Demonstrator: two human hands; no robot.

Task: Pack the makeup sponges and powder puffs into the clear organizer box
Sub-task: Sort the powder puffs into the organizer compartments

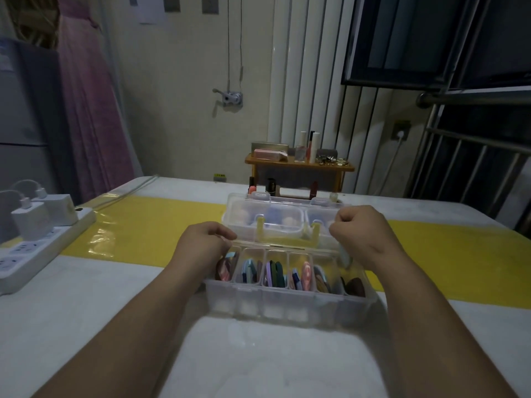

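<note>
The clear organizer box (287, 307) stands on the table in front of me. Its row of narrow compartments holds several colourful powder puffs (275, 272) standing on edge. The clear lid (268, 245) is tilted partly over the box. My left hand (201, 244) pinches the lid's left end, and my right hand (360, 231) grips its right end, fingers curled. Behind it sits a second clear box (267, 216) with yellow latches, closed, with rounded makeup sponges showing dimly through it.
A white power strip (37, 239) with two chargers lies at the table's left edge. A yellow strip (149, 225) crosses the white table. A small wooden shelf (298, 165) with cosmetics stands at the back, lipsticks under it. Metal railings are at right.
</note>
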